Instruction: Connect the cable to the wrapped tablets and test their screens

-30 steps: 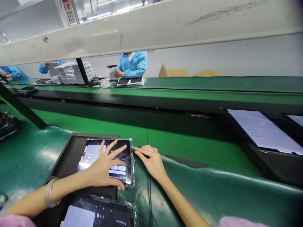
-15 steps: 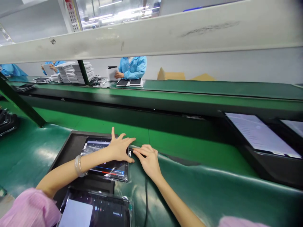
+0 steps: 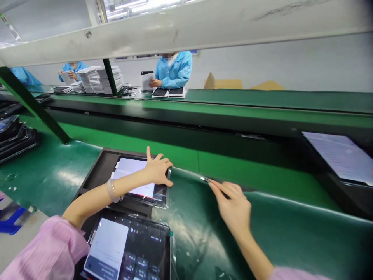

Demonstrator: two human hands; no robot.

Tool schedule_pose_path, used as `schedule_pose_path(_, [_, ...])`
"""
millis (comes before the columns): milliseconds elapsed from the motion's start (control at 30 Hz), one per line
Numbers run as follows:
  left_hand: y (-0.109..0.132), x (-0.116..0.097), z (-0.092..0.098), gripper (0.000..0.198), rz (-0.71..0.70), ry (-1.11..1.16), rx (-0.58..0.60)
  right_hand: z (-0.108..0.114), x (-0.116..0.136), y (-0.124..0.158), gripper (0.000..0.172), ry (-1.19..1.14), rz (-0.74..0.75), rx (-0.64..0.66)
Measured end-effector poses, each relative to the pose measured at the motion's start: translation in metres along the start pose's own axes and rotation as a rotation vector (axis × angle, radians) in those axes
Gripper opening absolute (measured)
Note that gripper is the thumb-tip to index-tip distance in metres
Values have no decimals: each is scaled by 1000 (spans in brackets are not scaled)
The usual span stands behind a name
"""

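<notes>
Plainly, a tablet (image 3: 122, 167) lies flat in a black tray (image 3: 97, 165) on the green worktop (image 3: 186, 221), its screen lit with a pale panel. The left hand (image 3: 157, 170) arches over the tablet's 3 o'clock end, its grip spread wide, thumb and fingers splayed about that edge; how firmly they press cannot be told. Out at 3 o'clock, well apart from the tablet, the right hand (image 3: 234, 204) has its grip pinched tight, thumb against finger, on a small plug (image 3: 204, 179) whose metal tip points towards 9 o'clock.

At 6 o'clock from the tablet, near the tray, lies a second tablet (image 3: 109, 237), lit, in clear film. A bracelet (image 3: 112, 190) circles the left wrist, and a pink sleeve (image 3: 58, 249) covers the arm behind it. Dark trays (image 3: 17, 142) are stacked towards 10 o'clock. Far off near 3 o'clock, a third tablet (image 3: 335, 155) with a pale screen sits in a black holder.

Across the green channel (image 3: 180, 159), towards 1 o'clock, a co-worker (image 3: 177, 72) in blue holds up a pale slab (image 3: 146, 81); white stacks (image 3: 110, 79) stand at 11 o'clock.
</notes>
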State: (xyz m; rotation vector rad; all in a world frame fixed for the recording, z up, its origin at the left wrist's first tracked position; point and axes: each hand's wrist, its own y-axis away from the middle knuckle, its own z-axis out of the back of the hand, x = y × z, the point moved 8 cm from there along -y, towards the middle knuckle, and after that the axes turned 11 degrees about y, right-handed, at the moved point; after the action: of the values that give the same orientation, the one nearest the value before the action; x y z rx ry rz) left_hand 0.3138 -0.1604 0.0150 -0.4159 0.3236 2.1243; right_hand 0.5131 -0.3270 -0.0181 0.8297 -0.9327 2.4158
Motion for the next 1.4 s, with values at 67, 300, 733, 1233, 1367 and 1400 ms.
schedule_pose_path(67, [5,7,5,73,-10,19,-17,32,-22,24,49,-5,-111,10])
schedule_pose_path(300, [121,24,23,63,10,139,-184,24,63,153,19,-161,70,423])
schedule_pose_path(733, [374,59,-57,54,702,561,-530,-5,96,160,16,-184,148,567])
schedule_pose_path(1233, [316,4,-43,142,506,135,-365,-17,76,174,16,-266,40,520])
schedule_pose_path(1367, [307,-3,-33,137,467,170,-387,-14,77,175,16,-261,28,527])
schedule_pose_path(1400, [307,-4,-31,137,457,160,-390,-13,78,174,16,-258,27,526])
